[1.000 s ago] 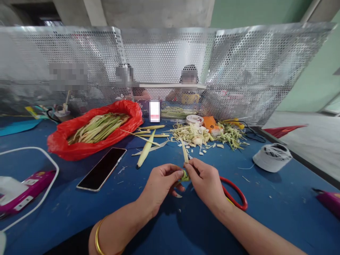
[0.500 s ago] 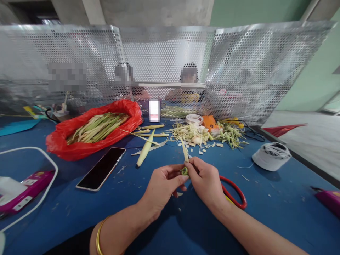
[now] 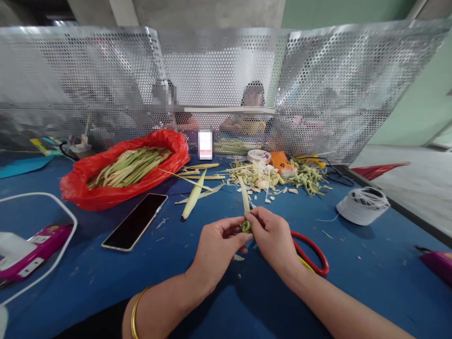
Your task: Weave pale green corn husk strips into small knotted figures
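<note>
Close together over the blue table, my left hand [image 3: 221, 245] and my right hand [image 3: 271, 235] both pinch a small green coil of rolled husk [image 3: 246, 226]. From my right fingertips a pale husk strip [image 3: 244, 194] sticks up and away from me. The left fingers curl round the coil, and some of them are hidden. Under and beside my right hand lie scissors with red handles [image 3: 319, 256], partly covered. Beyond my left hand rests a pale, pointed piece of corn husk [image 3: 194, 197] with a dark end.
A red plastic bag [image 3: 84, 200] of husk strips lies at left, behind a phone [image 3: 136, 223]. Husk trimmings [image 3: 252, 175] are heaped at the back. White cord [image 3: 362, 212] stands at right, a purple power strip [image 3: 38, 254] at left. A perforated metal screen [image 3: 219, 61] closes the back; people sit behind it.
The coil has turned slightly between my fingers, its rolled end now showing more plainly. Both hands keep nearly the same place and grip. The whole view has shifted a little.
</note>
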`<state>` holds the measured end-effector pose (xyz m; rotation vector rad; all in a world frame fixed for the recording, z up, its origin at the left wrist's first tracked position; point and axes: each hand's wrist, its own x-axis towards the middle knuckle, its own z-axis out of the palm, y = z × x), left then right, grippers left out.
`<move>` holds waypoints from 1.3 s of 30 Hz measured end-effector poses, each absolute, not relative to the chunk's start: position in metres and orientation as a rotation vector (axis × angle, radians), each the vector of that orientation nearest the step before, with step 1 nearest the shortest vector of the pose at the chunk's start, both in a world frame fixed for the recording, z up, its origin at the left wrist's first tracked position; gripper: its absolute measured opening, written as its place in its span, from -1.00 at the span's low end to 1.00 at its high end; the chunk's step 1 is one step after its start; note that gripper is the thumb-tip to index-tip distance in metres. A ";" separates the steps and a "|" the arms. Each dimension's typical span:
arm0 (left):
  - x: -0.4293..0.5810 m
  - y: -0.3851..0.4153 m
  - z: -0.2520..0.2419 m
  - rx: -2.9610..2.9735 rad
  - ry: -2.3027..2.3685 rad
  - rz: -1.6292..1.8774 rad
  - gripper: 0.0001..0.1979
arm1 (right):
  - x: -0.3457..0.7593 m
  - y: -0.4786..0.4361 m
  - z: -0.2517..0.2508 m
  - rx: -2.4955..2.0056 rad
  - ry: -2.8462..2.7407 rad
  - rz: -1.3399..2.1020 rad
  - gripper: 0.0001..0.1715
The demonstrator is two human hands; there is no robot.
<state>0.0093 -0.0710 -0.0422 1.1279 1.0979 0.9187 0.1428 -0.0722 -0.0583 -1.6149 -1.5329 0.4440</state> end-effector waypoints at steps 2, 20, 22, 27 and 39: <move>0.010 -0.071 -0.042 1.131 1.111 0.936 -0.65 | 0.143 -0.072 -0.059 -1.594 -1.531 0.468 -0.70; -0.007 -0.051 -0.038 0.942 1.105 1.065 -0.68 | 0.172 -0.087 -0.017 -0.926 -1.443 1.381 -0.77; -0.007 -0.051 -0.038 0.943 1.105 1.067 -0.68 | 0.173 -0.086 -0.018 -0.956 -1.481 1.196 -0.84; -0.005 -0.052 -0.037 0.961 1.121 1.030 -0.69 | 0.174 -0.083 -0.019 -0.972 -1.374 0.741 -0.85; -0.004 -0.055 -0.035 1.019 1.051 0.938 -0.64 | 0.173 -0.079 -0.027 -1.298 -1.742 0.524 -0.76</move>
